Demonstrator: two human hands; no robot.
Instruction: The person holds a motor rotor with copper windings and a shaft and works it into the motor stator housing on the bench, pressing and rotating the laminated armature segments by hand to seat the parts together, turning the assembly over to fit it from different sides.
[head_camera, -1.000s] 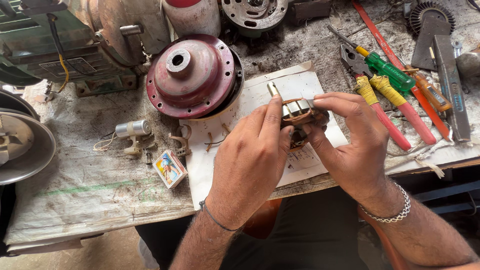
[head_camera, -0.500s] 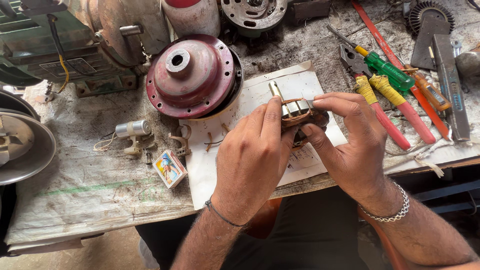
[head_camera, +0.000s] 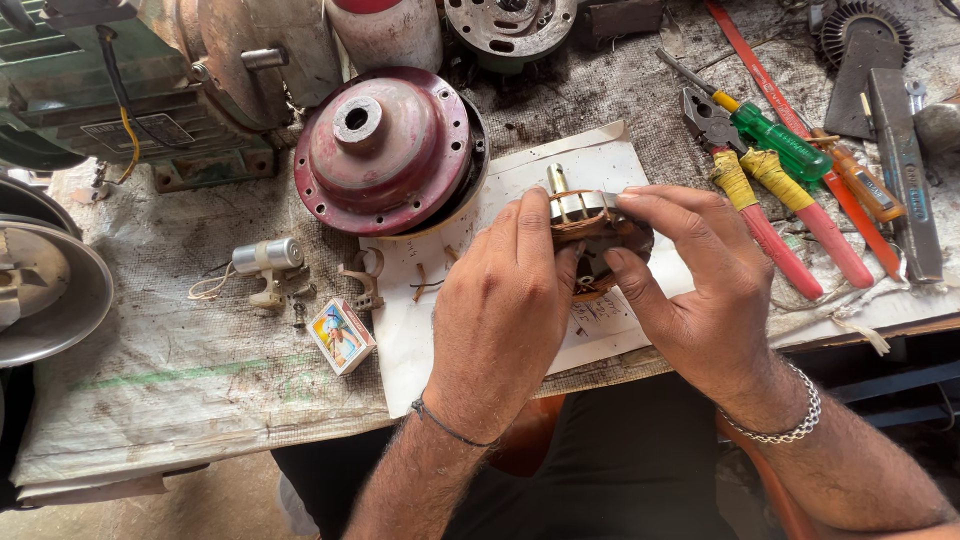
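- You've got the armature (head_camera: 592, 232) up off the paper sheet (head_camera: 520, 180), cradled between both hands over the middle of the bench (head_camera: 180, 360).
- Your left hand (head_camera: 505, 300) is curled over its near-left side, fingers pressed together, thumb tucked against the winding.
- Your right hand (head_camera: 690, 290) pinches from the other side: forefinger laid across the top, thumb pushing in underneath, the rest of the fingers folded close behind.
- Handling, as a judgement: it looks like a steel core wound with copper, so dense for its size and stiff, not something that flexes.
- The copper turns are the fragile part; thin wire and its coating would likely nick or shift under a fingernail.
- Better purchase looks to be on the bare metal laminations and the shaft (head_camera: 556, 180), which should take a firm squeeze.
- The metal may be greasy, judging by the grimy bench, so expect some slip.
- Direction: the shaft stub points away from you and slightly left, toward the red housing (head_camera: 385, 150).
- The long axis runs along that shaft, tilted up off the sheet; the far end is hidden under your palms.
- Around you: 1 green screwdriver (head_camera: 775, 138) and pliers (head_camera: 760, 200) lie to the right, well apart from your hands.
- A small matchbox (head_camera: 340, 335) and a little capacitor (head_camera: 268, 256) sit to the left, untouched.
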